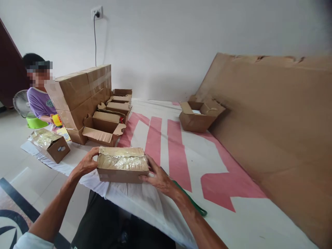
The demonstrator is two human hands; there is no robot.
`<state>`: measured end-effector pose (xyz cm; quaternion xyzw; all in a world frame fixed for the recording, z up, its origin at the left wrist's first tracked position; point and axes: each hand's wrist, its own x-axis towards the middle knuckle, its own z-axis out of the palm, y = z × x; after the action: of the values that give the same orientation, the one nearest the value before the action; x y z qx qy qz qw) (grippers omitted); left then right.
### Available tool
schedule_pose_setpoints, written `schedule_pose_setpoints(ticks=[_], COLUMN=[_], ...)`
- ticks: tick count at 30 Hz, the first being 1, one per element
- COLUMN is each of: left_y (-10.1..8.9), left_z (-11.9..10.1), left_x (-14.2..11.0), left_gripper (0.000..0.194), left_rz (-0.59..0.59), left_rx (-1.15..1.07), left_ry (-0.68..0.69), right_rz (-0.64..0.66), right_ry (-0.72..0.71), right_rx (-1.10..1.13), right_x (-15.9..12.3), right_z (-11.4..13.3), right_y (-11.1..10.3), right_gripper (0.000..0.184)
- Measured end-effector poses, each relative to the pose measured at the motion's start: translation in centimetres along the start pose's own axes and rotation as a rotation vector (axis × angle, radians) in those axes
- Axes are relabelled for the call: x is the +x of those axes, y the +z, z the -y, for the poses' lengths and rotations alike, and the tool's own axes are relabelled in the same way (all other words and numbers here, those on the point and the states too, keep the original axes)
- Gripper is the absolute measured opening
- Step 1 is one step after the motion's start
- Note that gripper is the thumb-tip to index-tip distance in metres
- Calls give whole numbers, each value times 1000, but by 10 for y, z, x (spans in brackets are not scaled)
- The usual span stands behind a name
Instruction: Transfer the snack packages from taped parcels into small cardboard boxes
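Observation:
A small brown cardboard box (121, 165) with clear tape wrinkled over its top sits at the near edge of the white and pink sheet (166, 145). My left hand (86, 163) grips its left end, fingers curled over the top corner. My right hand (158, 177) clasps its right end, thumb along the front face. Both hands are closed on the box.
Stacked sealed cartons (80, 93) and several open small boxes (105, 128) stand at the back left. Another taped box (49, 144) lies at the left. An open box (198, 116) sits by a large cardboard sheet (272, 138). A person in purple (38, 100) sits far left. A green strap (192, 202) lies by my right wrist.

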<state>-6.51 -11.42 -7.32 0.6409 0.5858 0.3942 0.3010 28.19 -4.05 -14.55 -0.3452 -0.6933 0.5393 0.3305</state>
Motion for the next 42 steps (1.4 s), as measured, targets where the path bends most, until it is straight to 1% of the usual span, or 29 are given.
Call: schedule_pose_setpoints(ticks=[2, 3, 5, 7, 8, 9, 11, 13, 15, 18, 20, 22, 24, 25, 26, 28, 29, 31, 34, 36, 37, 40, 42], left_y=[5, 7, 10, 13, 15, 17, 20, 22, 22, 19, 15, 13, 12, 11, 11, 11, 11, 11, 11, 12, 12, 12, 12], left_z=[2, 3, 6, 8, 10, 11, 12, 12, 11, 7, 5, 3, 1, 0, 0, 0, 1, 2, 3, 3, 2, 2, 2], left_x=[-3, -5, -9, -12, -13, -14, -14, -13, -12, -12, -12, -12, -13, -13, -13, -14, -14, -13, -13, -13, -13, -13, -13], left_gripper=[44, 45, 46, 45, 44, 44, 45, 45, 42, 41, 43, 44, 46, 47, 48, 50, 50, 51, 51, 51, 51, 52, 51], left_rz=[5, -5, -34, -65, -78, -89, -107, -122, -127, -112, -95, -79, -61, -53, -46, -33, -31, -31, -31, -34, -35, -32, -35], left_rx=[-57, -79, -96, -99, -108, -121, -146, -151, -143, -116, -92, -78, -74, -74, -74, -76, -75, -70, -61, -64, -67, -71, -68], left_ry=[-19, -24, -23, -19, -20, -24, -33, -42, -44, -45, -50, -52, -48, -46, -44, -47, -50, -58, -56, -48, -45, -39, -34], right_rz=[-31, -62, -141, -207, -223, -228, -232, -239, -257, -307, -390, -525, -657, -693, -702, -638, -558, -373, -114, -11, 16, 67, 95], right_ry=[-15, -24, -24, 24, 56, 89, 142, 177, 204, 218, 228, 255, 287, 290, 284, 219, 175, 47, -100, -175, -207, -275, -302], right_rx=[-121, -220, -473, -726, -820, -893, -965, -965, -931, -888, -866, -813, -690, -605, -518, -381, -359, -379, -404, -423, -431, -462, -493], right_x=[-6, -12, -33, -61, -76, -91, -117, -134, -143, -141, -133, -122, -110, -103, -95, -78, -68, -47, -16, 2, 10, 29, 38], right_z=[-2, -5, -13, -23, -29, -35, -46, -55, -63, -67, -64, -55, -37, -25, -10, 23, 41, 76, 114, 128, 132, 139, 143], right_y=[-9, -15, -34, -54, -64, -72, -81, -84, -81, -77, -77, -82, -88, -90, -91, -87, -81, -66, -43, -33, -30, -27, -27], right_gripper=[88, 79, 55, 33, 27, 24, 26, 30, 33, 32, 29, 26, 26, 30, 35, 45, 47, 45, 41, 39, 37, 30, 28])
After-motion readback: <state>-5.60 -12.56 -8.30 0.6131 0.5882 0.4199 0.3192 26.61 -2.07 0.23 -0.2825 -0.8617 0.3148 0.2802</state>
